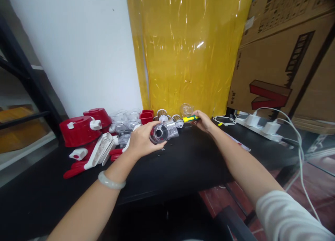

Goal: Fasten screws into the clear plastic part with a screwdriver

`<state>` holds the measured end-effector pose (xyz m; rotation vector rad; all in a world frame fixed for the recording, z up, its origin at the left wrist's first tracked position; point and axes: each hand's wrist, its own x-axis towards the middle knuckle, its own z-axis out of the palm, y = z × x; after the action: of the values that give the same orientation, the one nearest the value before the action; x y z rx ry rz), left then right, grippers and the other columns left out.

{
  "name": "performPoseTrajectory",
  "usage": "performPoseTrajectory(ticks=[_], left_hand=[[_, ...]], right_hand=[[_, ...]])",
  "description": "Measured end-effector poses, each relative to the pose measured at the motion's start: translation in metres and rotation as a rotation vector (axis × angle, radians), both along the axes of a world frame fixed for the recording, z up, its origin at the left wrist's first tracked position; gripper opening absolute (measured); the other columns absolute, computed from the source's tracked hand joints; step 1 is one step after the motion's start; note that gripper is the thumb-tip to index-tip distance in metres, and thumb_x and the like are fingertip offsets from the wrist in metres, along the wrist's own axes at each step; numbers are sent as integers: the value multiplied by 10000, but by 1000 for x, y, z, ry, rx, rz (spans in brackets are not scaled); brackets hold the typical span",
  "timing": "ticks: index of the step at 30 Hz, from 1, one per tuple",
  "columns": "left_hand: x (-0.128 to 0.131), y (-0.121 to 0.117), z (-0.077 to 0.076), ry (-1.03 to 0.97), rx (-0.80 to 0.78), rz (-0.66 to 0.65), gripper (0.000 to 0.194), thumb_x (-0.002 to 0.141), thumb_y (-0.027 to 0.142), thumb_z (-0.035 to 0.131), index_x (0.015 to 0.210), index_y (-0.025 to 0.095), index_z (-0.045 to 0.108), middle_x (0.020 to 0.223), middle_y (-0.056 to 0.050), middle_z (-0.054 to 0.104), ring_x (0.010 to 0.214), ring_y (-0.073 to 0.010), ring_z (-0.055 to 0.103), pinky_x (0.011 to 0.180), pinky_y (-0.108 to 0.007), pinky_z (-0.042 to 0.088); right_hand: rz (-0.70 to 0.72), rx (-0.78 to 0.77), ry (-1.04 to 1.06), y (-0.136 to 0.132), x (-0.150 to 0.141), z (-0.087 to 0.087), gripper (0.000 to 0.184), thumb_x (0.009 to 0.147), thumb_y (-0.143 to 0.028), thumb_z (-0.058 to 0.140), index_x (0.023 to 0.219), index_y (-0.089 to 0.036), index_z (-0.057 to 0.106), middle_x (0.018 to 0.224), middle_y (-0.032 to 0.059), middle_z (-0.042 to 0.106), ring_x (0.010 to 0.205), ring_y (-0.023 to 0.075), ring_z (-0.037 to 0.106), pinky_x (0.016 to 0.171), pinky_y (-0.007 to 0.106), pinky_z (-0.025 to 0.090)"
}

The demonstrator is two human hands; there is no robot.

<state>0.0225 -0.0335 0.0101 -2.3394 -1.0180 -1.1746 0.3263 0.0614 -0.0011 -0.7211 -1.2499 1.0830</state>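
My left hand [141,139] is closed round a clear plastic cylinder part [162,132] and holds it just above the black table [188,160], its open end turned toward me. My right hand [203,121] grips a screwdriver with a green and yellow handle [190,118], which points left toward the cylinder. A pale bracelet sits on my left wrist. Tiny screws lie on the table under the cylinder.
Red and white appliance parts [83,136] are piled at the left, with clear cups [125,118] and a red cup [146,116] behind. A yellow sheet [188,49] and cardboard boxes [288,59] stand at the back. A power strip with white chargers [259,125] lies at the right.
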Motion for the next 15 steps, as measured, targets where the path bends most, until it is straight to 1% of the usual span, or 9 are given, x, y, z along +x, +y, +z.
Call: performPoseTrajectory(ticks=[1,3,5,7,9,11,13,15], left_hand=[[0,0,0,0,-38,1,688,672,433,794,1289,234,563,1206,-73,708,1058,-287,692,915,-403,534],[1,0,1,-6,-120,2,708,659,447,801,1296,247,565,1202,-61,711,1061,-286,691,913,-398,542],[1,2,1,-23,-198,2,720,651,459,806,1299,258,568,1192,-52,715,1060,-285,691,918,-401,547],[0,5,0,-54,-265,-4,718,649,470,809,1295,260,577,1174,-52,720,1050,-286,693,935,-411,546],[-2,9,-2,-94,-325,-23,698,654,478,810,1279,255,595,1165,-60,723,1042,-288,696,952,-422,544],[-3,13,-3,-139,-386,-58,680,650,483,818,1254,247,614,1159,-66,725,1023,-286,704,949,-425,550],[-5,16,-4,-179,-447,-101,670,644,484,827,1232,231,628,1160,-76,724,1002,-282,712,941,-424,559],[-6,19,-5,-219,-505,-137,665,642,485,833,1214,208,635,1167,-93,721,998,-282,714,945,-430,562]], right_hand=[[-7,3,-6,1,1,-2,273,720,-422,670,734,-225,482,627,-38,475,537,102,449,580,263,484],[-50,-2,-39,5,3,-5,308,770,-495,640,730,-228,492,570,-38,455,494,106,428,558,271,482],[-94,-29,-111,9,4,-9,382,817,-593,591,731,-232,504,472,-55,385,422,105,370,519,281,472],[-96,-64,-184,11,4,-13,425,816,-641,598,733,-234,506,402,-80,311,374,98,314,497,287,469],[-45,-97,-205,11,3,-19,415,790,-613,664,739,-236,497,386,-102,286,364,85,293,517,284,487],[23,-133,-173,10,1,-22,388,773,-548,716,748,-236,486,406,-115,294,374,69,288,556,275,507],[70,-169,-126,9,0,-24,358,764,-472,744,757,-232,480,445,-116,326,396,56,301,583,266,517],[90,-197,-82,8,-1,-24,332,747,-404,759,765,-227,479,496,-105,385,431,55,350,593,262,521]])
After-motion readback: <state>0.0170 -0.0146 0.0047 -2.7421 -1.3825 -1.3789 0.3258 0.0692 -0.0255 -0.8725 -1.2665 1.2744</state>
